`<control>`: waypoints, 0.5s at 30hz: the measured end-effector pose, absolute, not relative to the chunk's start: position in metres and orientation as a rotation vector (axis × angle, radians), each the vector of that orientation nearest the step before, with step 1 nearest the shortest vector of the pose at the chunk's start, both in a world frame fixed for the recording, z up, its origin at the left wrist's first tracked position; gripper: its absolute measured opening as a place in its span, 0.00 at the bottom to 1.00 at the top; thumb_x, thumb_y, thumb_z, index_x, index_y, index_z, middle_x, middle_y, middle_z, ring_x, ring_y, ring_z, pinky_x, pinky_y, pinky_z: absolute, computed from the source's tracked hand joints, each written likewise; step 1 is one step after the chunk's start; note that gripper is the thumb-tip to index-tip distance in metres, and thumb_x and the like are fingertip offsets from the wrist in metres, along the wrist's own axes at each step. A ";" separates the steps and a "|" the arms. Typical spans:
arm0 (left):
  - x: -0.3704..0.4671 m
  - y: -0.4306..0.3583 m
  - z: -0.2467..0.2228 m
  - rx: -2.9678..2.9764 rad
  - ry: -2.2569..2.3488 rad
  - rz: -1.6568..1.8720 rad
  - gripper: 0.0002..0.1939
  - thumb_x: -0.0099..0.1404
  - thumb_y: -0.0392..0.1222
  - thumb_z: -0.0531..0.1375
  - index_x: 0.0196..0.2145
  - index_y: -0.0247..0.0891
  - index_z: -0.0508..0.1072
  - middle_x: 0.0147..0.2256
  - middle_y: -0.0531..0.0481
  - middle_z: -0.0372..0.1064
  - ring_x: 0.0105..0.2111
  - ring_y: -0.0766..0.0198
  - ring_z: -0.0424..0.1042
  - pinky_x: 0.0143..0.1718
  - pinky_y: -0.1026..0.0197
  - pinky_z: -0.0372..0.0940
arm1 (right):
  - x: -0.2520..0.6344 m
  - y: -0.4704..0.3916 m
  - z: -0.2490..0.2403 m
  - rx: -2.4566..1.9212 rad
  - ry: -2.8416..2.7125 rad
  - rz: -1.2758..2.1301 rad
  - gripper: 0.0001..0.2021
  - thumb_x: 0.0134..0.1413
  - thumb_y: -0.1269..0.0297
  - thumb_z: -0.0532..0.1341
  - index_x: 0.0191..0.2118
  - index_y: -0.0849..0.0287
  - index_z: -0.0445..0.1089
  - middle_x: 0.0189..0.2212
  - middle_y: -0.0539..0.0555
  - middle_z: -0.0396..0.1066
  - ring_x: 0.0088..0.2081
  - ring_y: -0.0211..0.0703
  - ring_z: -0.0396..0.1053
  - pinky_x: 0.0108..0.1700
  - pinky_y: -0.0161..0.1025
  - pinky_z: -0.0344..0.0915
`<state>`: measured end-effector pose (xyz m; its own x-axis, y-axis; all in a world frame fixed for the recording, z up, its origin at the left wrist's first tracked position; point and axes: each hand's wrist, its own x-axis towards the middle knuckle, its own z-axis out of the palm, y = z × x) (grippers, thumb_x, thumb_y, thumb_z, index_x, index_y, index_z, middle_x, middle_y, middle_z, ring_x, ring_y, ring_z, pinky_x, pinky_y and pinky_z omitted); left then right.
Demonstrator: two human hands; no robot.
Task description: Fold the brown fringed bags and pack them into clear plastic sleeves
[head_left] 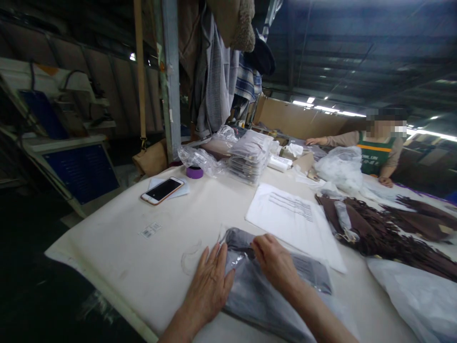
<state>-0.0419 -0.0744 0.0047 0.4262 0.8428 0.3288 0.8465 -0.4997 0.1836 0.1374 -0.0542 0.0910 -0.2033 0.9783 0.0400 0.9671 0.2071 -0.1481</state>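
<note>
A folded grey textile in a clear plastic bag (250,290) lies on the table in front of me. My left hand (210,281) rests flat on the bag's left edge, fingers stretched out and slightly apart. Closed in a pinch, my right hand (273,259) grips the plastic near the bag's far edge. Dark folded fabric shows through the film by the fingertips. Just beyond the bag lies a flat white printed sheet or bag (282,209).
A phone (162,190), purple tape roll (194,172) and stacked bagged textiles (246,162) stand farther back. Brown fringed textiles (371,224) and white plastic (417,290) lie at right. Across the table is a person in a green apron (374,155). Clothes (214,71) hang behind a post.
</note>
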 end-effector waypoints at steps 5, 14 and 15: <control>-0.048 -0.071 -0.001 -2.594 -1.386 -0.582 0.23 0.68 0.41 0.41 0.56 0.26 0.56 0.56 0.35 0.57 0.57 0.53 0.57 0.54 0.44 0.57 | 0.126 -0.128 0.047 -1.237 -2.512 -0.364 0.32 0.54 0.50 0.54 0.58 0.69 0.56 0.56 0.65 0.61 0.58 0.54 0.55 0.56 0.52 0.56; -0.059 -0.057 -0.026 -2.620 -1.382 -0.969 0.20 0.67 0.42 0.43 0.50 0.35 0.67 0.53 0.41 0.63 0.54 0.57 0.62 0.55 0.50 0.59 | 0.200 -0.158 0.011 -1.233 -2.370 -1.217 0.18 0.55 0.72 0.48 0.49 0.62 0.67 0.43 0.56 0.73 0.44 0.47 0.70 0.41 0.41 0.65; -0.060 -0.056 -0.027 -2.624 -1.541 -1.042 0.21 0.67 0.44 0.43 0.51 0.35 0.66 0.52 0.42 0.64 0.53 0.58 0.63 0.55 0.52 0.60 | 0.201 -0.153 0.006 -1.237 -2.324 -1.258 0.17 0.55 0.73 0.47 0.46 0.62 0.67 0.40 0.57 0.74 0.41 0.46 0.72 0.39 0.40 0.66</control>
